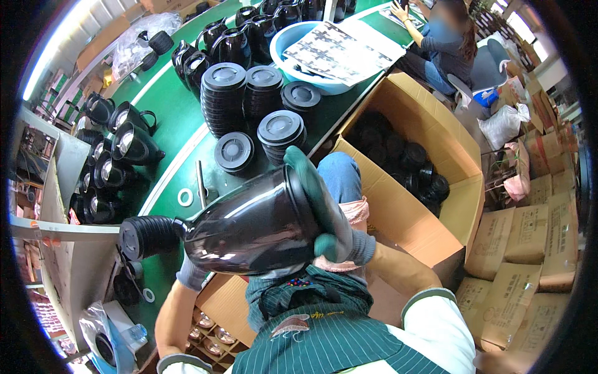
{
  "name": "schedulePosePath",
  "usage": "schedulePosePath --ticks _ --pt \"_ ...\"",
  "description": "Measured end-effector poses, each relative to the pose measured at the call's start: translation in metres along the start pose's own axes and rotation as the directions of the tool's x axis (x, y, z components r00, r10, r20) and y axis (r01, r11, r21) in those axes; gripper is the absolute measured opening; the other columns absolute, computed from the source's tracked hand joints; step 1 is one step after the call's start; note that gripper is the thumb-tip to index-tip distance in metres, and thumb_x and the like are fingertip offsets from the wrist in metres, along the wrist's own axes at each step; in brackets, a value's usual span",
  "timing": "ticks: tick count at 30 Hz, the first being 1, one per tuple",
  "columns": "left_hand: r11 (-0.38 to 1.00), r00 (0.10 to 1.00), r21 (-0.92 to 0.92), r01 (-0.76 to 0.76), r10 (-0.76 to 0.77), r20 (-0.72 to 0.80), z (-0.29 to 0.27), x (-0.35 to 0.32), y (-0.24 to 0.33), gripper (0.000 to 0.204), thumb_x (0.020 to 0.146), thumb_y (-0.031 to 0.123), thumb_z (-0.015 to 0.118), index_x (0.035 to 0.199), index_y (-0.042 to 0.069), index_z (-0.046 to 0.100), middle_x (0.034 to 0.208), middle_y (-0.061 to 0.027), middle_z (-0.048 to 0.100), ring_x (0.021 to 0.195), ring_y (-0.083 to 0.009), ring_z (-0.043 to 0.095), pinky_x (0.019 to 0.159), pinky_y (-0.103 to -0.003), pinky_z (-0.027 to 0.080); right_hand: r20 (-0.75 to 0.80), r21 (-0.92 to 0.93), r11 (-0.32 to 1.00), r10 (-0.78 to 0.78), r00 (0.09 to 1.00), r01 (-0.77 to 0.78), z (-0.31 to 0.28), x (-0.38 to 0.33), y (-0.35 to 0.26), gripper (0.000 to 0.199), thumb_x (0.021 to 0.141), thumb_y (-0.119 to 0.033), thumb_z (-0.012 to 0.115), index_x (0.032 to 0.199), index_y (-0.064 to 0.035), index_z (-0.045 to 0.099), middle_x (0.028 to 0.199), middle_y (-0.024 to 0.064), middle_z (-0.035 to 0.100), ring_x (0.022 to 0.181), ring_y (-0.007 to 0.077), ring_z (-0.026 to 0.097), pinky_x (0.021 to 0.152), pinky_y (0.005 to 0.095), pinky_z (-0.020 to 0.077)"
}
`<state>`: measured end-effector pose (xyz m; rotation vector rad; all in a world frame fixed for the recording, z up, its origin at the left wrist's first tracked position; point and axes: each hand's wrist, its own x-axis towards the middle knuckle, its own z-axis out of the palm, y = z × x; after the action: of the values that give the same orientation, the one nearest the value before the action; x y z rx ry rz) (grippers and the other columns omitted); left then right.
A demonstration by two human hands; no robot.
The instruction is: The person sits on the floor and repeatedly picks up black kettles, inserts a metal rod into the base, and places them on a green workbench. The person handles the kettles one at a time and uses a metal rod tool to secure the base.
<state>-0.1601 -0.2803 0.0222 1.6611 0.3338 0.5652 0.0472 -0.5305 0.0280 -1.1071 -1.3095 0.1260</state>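
A glossy black kettle body (249, 224) lies on its side in front of my chest, held between both hands. My right hand (330, 218), in a green-coated grey glove, wraps over its wide open end. My left hand (190, 274), in a grey glove, supports it from below near the narrow end and is mostly hidden by it. Just left of the kettle body lies a stack of black round lids (146, 235) on its side on the green table (174, 124).
Several stacks of black lids (249, 93) and rows of black kettle bodies (118, 149) stand on the table. A blue basin (293, 37) holds printed sheets. An open cardboard box (405, 168) with black parts sits at my right. Another person (442, 43) sits beyond. Cartons (523, 249) are stacked at the right.
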Motion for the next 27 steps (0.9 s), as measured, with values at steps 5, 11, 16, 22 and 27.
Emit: schedulePosePath --ticks 5,11,16,22,27 --pt "0.371 0.74 0.678 -0.635 0.546 0.394 0.008 0.031 0.071 0.031 0.08 0.014 0.074 0.108 0.002 0.079 0.103 -0.0155 0.078 0.09 -0.0266 0.078 0.083 -0.035 0.061 0.049 0.426 0.684 0.636 0.77 -0.592 0.004 -0.066 0.044 0.09 0.101 -0.055 0.054 0.166 -0.0051 0.018 0.167 0.0324 0.019 0.156 0.0487 0.019 0.126 0.0526 0.018" --pt "0.855 0.953 -0.429 0.292 -0.297 0.056 -0.032 -0.008 -0.031 0.035 0.083 0.016 0.075 0.113 -0.003 0.075 0.106 -0.017 0.078 0.092 -0.026 0.077 0.089 -0.036 0.059 0.153 -0.25 0.968 0.025 0.988 0.014 -0.007 0.016 0.002 0.091 0.099 -0.056 0.056 0.165 -0.0042 0.021 0.169 0.0318 0.015 0.157 0.0484 0.016 0.127 0.0516 0.0154" --pt "0.632 0.87 -0.605 0.485 -0.419 0.26 -0.018 -0.019 -0.053 0.044 0.083 0.02 0.079 0.119 -0.004 0.072 0.11 -0.0168 0.077 0.096 -0.026 0.076 0.093 -0.037 0.058 0.117 0.016 0.995 0.095 0.989 -0.097 0.003 0.037 -0.018 0.09 0.101 -0.054 0.054 0.166 -0.0033 0.018 0.171 0.0259 0.014 0.158 0.041 0.018 0.128 0.0464 0.0141" --pt "0.995 0.994 0.082 0.064 -0.056 -0.098 -0.022 -0.011 0.005 0.055 0.083 0.025 0.084 0.126 -0.006 0.068 0.114 -0.0166 0.076 0.1 -0.0261 0.075 0.098 -0.038 0.057 -0.03 0.441 0.782 0.504 0.863 -0.441 0.023 0.024 -0.028 0.073 0.111 -0.04 0.044 0.166 -0.0015 0.017 0.173 0.0142 0.02 0.158 0.0245 0.022 0.129 0.0376 0.0143" --pt "0.809 0.949 0.5 -0.309 0.296 0.107 -0.003 0.012 0.03 0.058 0.086 0.031 0.082 0.128 -0.006 0.067 0.112 -0.0151 0.076 0.099 -0.0254 0.075 0.096 -0.036 0.057 -0.094 0.877 0.435 0.573 0.814 -0.205 -0.001 -0.15 0.132 0.05 0.112 -0.024 0.043 0.156 -0.0031 0.033 0.156 0.0103 0.039 0.144 0.022 0.038 0.122 0.0377 0.0292"
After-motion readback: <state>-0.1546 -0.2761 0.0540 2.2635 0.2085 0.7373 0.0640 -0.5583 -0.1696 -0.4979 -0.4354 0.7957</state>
